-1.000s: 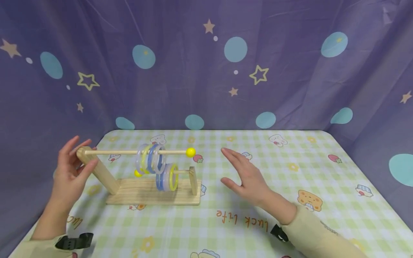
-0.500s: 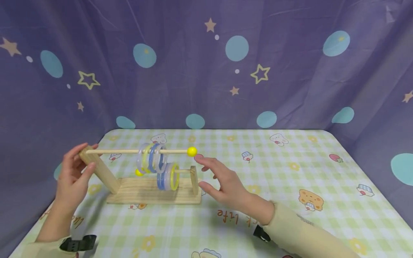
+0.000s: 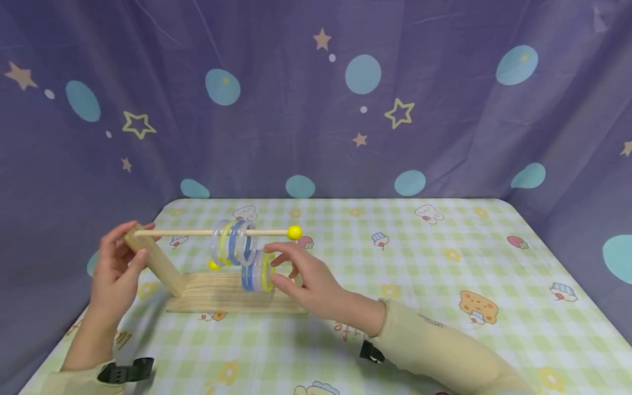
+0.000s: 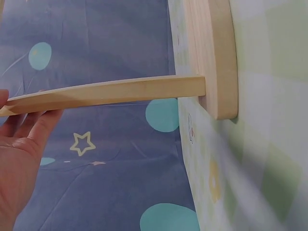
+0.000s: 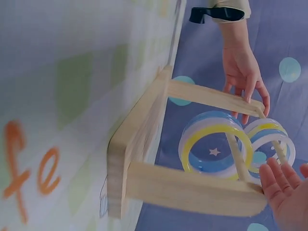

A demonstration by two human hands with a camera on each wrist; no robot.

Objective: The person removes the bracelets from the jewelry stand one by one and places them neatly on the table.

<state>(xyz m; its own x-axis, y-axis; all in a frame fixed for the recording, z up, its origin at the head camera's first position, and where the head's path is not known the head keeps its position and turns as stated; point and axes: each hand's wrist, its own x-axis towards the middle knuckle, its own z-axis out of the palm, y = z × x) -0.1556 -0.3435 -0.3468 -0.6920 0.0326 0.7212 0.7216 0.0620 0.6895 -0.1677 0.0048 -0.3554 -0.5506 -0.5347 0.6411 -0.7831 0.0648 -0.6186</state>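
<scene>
Left hand (image 4: 21, 161) at left edge, partly cut off, holds far end of wooden post (image 4: 130, 90), fingers against it. Other end meets wooden base (image 4: 219, 57), upper right. Green-and-white checked cloth (image 4: 279, 115) at right. Blue-purple curtain (image 4: 110, 38) behind, teal spots, yellow star outline (image 4: 74, 148).

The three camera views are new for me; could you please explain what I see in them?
There is no machine, only a person's left hand and right hand. The head camera looks forward and down; each wrist camera watches its own hand's work, so the scene looks turned sideways there. A wooden stand rests on a checked tablecloth, with coloured rings hanging on its rods. The left hand holds the top of the leaning post. The right hand is by the lower rings; I cannot tell whether it touches them.
</scene>
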